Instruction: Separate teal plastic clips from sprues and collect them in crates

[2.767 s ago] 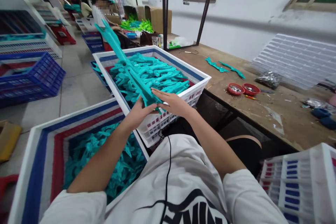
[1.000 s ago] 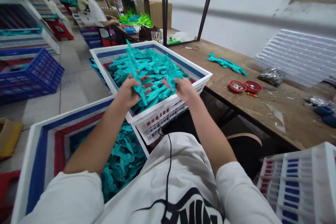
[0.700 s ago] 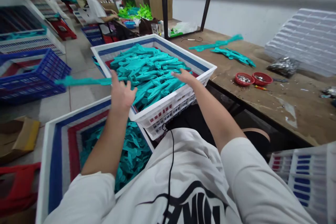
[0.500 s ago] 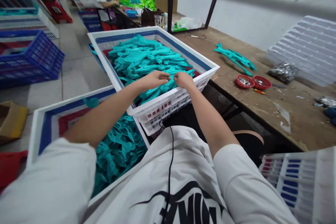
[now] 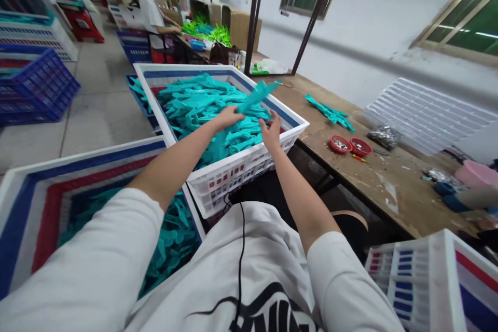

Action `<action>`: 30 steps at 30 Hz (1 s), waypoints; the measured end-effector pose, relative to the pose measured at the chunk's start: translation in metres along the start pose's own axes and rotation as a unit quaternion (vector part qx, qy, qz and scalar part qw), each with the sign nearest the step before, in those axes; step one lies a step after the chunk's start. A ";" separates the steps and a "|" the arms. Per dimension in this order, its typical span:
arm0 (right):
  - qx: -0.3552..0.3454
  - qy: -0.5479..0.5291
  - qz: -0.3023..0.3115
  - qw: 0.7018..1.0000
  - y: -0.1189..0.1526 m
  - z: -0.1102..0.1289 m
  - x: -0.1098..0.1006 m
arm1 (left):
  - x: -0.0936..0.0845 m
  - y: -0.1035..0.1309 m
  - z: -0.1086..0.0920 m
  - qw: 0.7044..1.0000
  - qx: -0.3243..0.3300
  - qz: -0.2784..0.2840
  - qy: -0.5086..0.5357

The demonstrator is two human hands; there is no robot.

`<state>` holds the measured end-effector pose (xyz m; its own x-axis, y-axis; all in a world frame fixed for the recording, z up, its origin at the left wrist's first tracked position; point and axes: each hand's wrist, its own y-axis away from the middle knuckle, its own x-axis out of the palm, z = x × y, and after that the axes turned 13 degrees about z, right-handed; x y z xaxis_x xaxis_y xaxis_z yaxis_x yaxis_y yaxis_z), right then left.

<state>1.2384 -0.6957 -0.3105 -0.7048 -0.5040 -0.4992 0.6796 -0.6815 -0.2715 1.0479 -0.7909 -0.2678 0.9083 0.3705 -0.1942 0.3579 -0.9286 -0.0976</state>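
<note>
Left of the white crate (image 5: 249,158), a second crate (image 5: 35,176) holds more teal parts, and the white crate itself, heaped with teal plastic pieces (image 5: 194,101), sits just in front of the person. Over its near right corner the left hand (image 5: 227,115) is closed on one long teal piece (image 5: 254,97), whose long axis rises up and to the right, away from the body. Just right of that, the right hand (image 5: 271,132) hovers half open with fingers spread, touching the heap below the lifted piece; farther right lies the bench (image 5: 389,187).

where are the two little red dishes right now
In the head view, the two red dishes sit side by side on the wooden table, right of the white crate, near the loose teal parts.
</note>
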 end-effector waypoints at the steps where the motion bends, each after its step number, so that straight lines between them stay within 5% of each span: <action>1: -0.018 -0.032 0.016 0.999 0.005 -0.001 0.003 | -0.010 0.004 -0.015 0.999 0.023 -0.026 0.033; 7: -0.085 -0.090 0.270 0.955 0.028 0.014 0.031 | -0.048 0.051 -0.081 0.958 0.221 -0.081 0.164; 13: -0.051 -0.254 0.282 0.924 0.041 0.054 0.045 | -0.073 0.079 -0.089 0.901 0.384 -0.078 0.188; 15: -0.049 -0.357 0.244 0.900 0.048 0.066 0.050 | -0.069 0.086 -0.082 0.897 0.352 -0.124 0.239; 17: -0.076 -0.396 0.184 0.896 0.054 0.074 0.054 | -0.051 0.096 -0.068 0.916 0.248 -0.154 0.276; 20: -0.207 -0.237 0.124 0.941 0.058 0.076 0.055 | -0.008 0.119 -0.041 0.951 0.114 -0.125 0.259; 24: -0.343 -0.070 0.173 0.920 0.064 0.062 0.050 | 0.033 0.152 -0.012 0.967 0.113 -0.116 0.196; 27: -0.292 -0.102 0.210 0.927 0.073 0.050 0.056 | 0.040 0.168 -0.006 0.974 0.107 -0.116 0.164; 30: -0.122 -0.210 0.122 0.962 0.071 0.042 0.064 | 0.039 0.176 -0.007 0.970 0.117 -0.140 0.163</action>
<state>1.2330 -0.7991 -0.3275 -0.5027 -0.8383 -0.2110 0.8272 -0.3956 -0.3991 1.1483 -0.9401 -0.2853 0.8167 0.5461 0.1862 0.5756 -0.7487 -0.3289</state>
